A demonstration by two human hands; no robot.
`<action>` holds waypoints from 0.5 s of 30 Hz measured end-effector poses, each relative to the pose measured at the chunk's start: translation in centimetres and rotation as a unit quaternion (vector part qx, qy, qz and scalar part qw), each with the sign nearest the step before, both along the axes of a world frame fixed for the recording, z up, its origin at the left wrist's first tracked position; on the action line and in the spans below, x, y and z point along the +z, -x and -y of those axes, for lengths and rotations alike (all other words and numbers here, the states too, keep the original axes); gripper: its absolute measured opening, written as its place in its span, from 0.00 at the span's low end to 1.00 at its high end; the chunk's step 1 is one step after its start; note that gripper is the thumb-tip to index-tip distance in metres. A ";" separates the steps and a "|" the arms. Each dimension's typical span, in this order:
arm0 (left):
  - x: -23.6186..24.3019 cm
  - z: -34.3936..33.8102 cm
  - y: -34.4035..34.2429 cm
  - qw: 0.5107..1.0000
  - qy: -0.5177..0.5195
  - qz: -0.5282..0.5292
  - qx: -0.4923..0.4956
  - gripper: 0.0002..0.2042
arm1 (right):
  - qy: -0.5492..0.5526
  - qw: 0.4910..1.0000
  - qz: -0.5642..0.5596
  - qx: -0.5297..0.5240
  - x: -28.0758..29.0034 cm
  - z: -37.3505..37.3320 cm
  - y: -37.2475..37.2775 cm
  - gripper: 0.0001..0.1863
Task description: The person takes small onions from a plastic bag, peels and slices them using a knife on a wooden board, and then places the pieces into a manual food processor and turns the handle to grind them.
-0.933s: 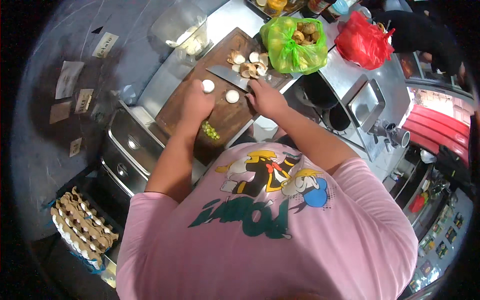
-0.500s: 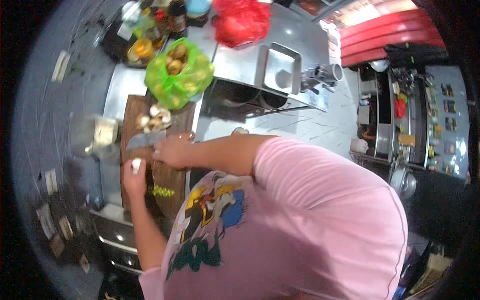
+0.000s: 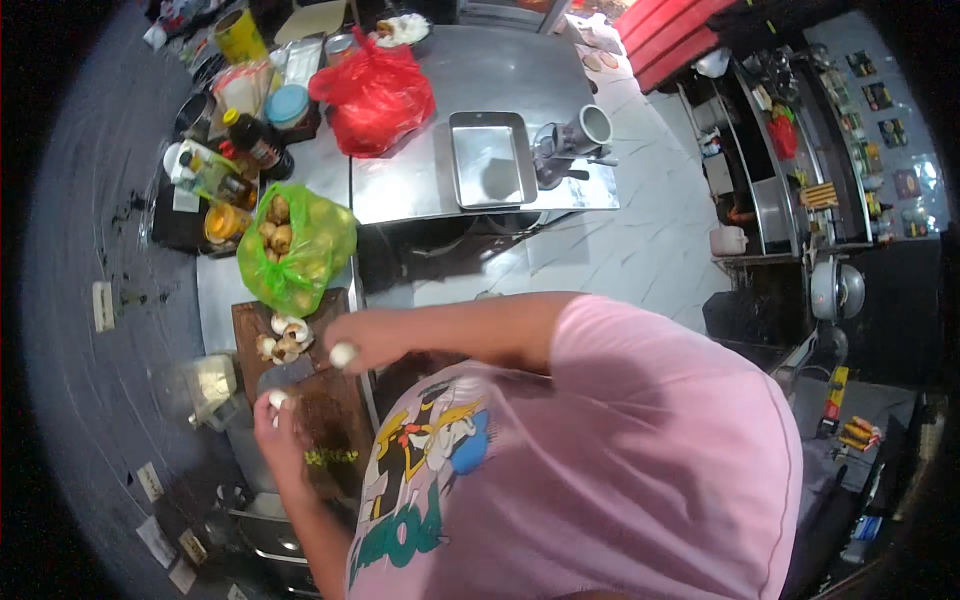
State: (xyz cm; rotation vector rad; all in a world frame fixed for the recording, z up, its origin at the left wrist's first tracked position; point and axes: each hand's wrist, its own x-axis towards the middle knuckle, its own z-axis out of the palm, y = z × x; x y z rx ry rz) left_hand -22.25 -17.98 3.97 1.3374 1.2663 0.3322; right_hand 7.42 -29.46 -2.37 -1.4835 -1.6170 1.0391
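My left hand, at the board’s lower left, grips a small white round piece. My right hand is shut on another white round piece above the board’s right side. A knife blade lies across the brown wooden board; its handle is hard to see. Brown-and-white peelings lie at the board’s upper end, chopped green bits at the lower end. A green bag of brown round produce sits just beyond the board.
A steel table holds a red bag, steel tray and metal cylindrical device. Bottles and jars crowd the left. A clear container sits beside the board; shelving stands at the right.
My head has turned right, bringing more table and shelving into view. My right hand has let go of the knife and lifted a white round piece; my left still grips its piece.
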 end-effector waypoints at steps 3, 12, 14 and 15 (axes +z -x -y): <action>0.4 0.3 -7.7 0.973 0.167 0.157 -0.011 0.20 | 0.012 0.993 -0.003 -0.118 4.7 6.3 -9.5 0.29; -0.3 12.1 -36.0 0.778 0.528 0.318 -0.121 0.22 | -0.104 0.967 0.193 -0.130 13.9 16.7 -21.4 0.26; -0.3 15.3 -40.5 0.805 0.502 0.309 -0.063 0.21 | -0.102 0.963 0.202 -0.145 13.7 18.3 -24.0 0.26; -0.7 16.3 -42.0 0.824 0.479 0.301 -0.007 0.21 | -0.091 0.961 0.216 -0.145 14.0 19.2 -25.6 0.26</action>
